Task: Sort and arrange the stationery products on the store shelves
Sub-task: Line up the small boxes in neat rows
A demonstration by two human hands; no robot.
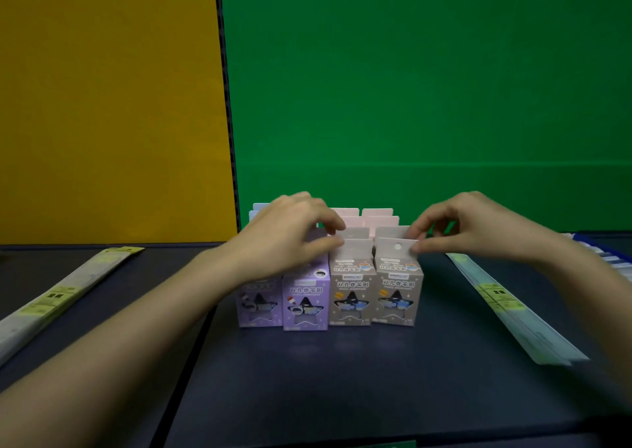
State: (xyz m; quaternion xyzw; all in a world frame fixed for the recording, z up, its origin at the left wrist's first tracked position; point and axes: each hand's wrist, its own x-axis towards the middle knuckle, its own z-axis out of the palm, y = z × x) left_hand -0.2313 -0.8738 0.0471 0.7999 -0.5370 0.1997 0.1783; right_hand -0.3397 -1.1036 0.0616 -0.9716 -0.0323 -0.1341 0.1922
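Note:
Small carton-shaped sharpener boxes stand in rows on the dark shelf (342,379). The front row has two purple boxes (305,302) on the left and two grey-beige boxes (396,297) on the right; pink and pale blue ones show behind. My left hand (290,232) rests on top of the purple boxes, its fingers curled against the hang tab of the neighbouring grey box (349,293). My right hand (478,225) pinches the hang tab of the rightmost grey box between thumb and fingers.
A long flat pack with yellow labels (58,297) lies diagonally at the left. Similar long clear packs (506,307) lie at the right, with blue items (608,252) at the far right edge. A yellow panel and a green panel form the back wall.

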